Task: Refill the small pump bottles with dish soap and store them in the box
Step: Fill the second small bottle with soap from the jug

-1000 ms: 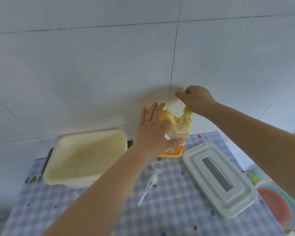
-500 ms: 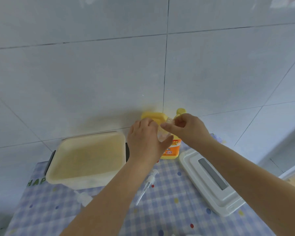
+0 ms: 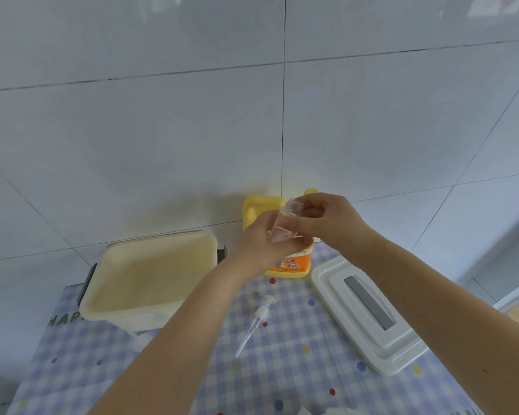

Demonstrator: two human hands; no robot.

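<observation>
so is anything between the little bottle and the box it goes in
Nothing visible. Both hands hold the clear bottle above the table, and the cream box sits open to its left; its lid lies off to the right.

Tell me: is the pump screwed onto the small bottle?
No. The pump lies on the tablecloth, while the small bottle is open-necked in both hands.

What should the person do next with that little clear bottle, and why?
Probably bring the yellow soap jug forward to pour. The small clear bottle is held by both the left hand and the right hand, its mouth is open, and its pump lies on the checked cloth.
</observation>
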